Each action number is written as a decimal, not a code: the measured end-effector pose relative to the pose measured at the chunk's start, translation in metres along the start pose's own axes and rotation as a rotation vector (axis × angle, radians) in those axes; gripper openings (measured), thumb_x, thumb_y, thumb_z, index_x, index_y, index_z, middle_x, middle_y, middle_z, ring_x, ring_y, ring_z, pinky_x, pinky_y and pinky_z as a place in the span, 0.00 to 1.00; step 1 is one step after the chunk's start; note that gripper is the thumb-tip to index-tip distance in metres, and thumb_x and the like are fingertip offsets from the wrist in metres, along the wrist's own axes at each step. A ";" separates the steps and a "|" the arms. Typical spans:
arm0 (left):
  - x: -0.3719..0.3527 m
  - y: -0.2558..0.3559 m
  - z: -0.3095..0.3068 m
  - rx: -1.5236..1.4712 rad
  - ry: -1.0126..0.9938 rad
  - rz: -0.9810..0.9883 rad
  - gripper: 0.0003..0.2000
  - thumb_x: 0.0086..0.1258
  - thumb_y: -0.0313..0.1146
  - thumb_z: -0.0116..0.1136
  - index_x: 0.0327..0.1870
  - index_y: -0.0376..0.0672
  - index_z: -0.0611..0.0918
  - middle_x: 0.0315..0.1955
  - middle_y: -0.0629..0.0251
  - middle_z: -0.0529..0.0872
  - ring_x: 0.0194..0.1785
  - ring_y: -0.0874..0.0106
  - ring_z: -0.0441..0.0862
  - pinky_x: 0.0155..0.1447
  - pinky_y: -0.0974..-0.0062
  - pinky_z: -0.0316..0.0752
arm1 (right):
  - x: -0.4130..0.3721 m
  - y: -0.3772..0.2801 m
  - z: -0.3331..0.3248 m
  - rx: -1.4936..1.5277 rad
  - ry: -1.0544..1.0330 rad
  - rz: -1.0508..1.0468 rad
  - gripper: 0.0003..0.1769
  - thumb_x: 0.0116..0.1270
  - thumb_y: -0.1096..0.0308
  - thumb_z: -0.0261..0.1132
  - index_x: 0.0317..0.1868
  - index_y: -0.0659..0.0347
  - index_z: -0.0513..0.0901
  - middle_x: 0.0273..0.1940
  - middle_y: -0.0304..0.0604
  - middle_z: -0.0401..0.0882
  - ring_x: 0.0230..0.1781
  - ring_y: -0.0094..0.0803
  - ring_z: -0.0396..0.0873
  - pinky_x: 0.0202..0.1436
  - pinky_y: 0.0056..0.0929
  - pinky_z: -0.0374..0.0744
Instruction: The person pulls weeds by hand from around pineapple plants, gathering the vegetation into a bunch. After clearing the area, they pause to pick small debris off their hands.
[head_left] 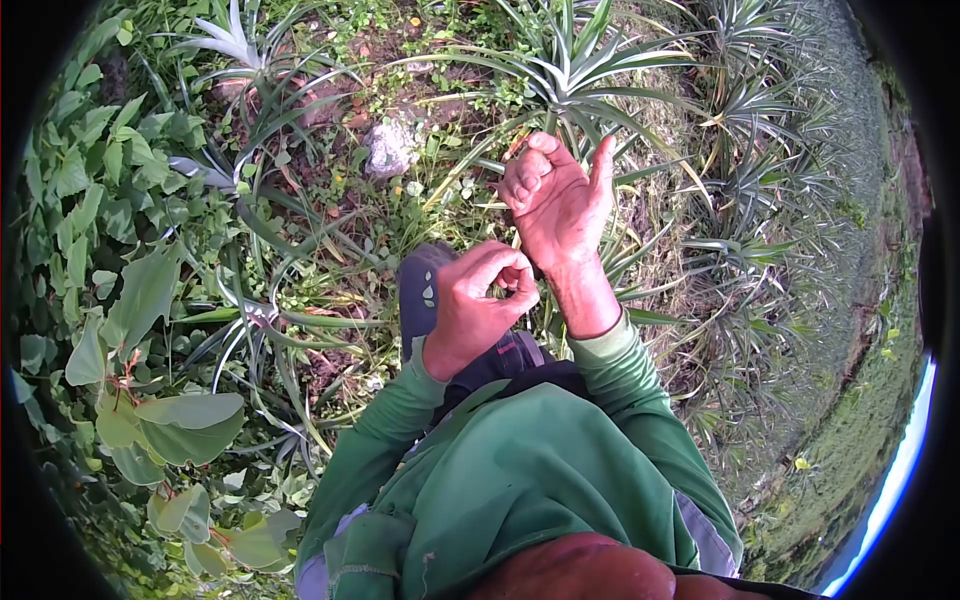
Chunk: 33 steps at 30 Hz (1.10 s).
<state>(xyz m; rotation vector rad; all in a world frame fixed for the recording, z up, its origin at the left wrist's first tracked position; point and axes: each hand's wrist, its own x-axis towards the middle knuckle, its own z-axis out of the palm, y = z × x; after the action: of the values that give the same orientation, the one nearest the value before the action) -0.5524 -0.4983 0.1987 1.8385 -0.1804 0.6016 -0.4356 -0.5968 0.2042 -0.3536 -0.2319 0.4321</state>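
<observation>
My left hand (483, 302) is held in front of my body, back of the hand up, with thumb and index finger curled round into a ring. Their tips meet close to the wrist of my right hand; anything tiny pinched there cannot be made out. My right hand (562, 195) is turned palm up just beyond it. Its thumb stands out to the side and its fingers are loosely bent, with nothing visible on the palm. Behind the right hand grows a spiky pineapple plant (566, 80). Green sleeves cover both arms.
Leafy green bushes (100, 200) crowd the left side. A pale rock (391, 149) lies among weeds ahead. More pineapple plants (750, 105) run in a row to the right. A dark leg or boot (416, 290) shows beside my left hand, with small leaf bits on it.
</observation>
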 end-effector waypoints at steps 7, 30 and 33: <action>-0.003 -0.001 0.000 0.007 0.003 0.010 0.08 0.55 0.16 0.71 0.35 0.36 0.85 0.31 0.65 0.86 0.29 0.78 0.81 0.33 0.78 0.77 | 0.000 0.002 0.002 0.010 -0.020 -0.002 0.47 0.77 0.26 0.42 0.53 0.68 0.81 0.27 0.41 0.75 0.28 0.34 0.72 0.33 0.30 0.71; -0.002 -0.004 -0.002 0.037 0.011 0.008 0.09 0.55 0.17 0.71 0.36 0.36 0.85 0.30 0.65 0.86 0.28 0.78 0.80 0.32 0.77 0.76 | 0.002 0.013 0.003 -0.039 0.009 -0.002 0.46 0.78 0.26 0.41 0.52 0.66 0.81 0.25 0.44 0.77 0.26 0.34 0.73 0.33 0.31 0.72; -0.001 -0.003 -0.004 0.051 -0.009 0.020 0.08 0.55 0.17 0.70 0.35 0.36 0.85 0.30 0.65 0.85 0.27 0.78 0.80 0.32 0.78 0.76 | 0.002 0.013 0.002 -0.042 0.013 0.000 0.46 0.78 0.26 0.41 0.52 0.66 0.81 0.25 0.44 0.77 0.26 0.34 0.73 0.33 0.31 0.72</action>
<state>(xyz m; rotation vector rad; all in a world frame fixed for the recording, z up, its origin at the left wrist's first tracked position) -0.5531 -0.4939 0.1964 1.8904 -0.1908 0.6171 -0.4388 -0.5845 0.2017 -0.3979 -0.2287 0.4256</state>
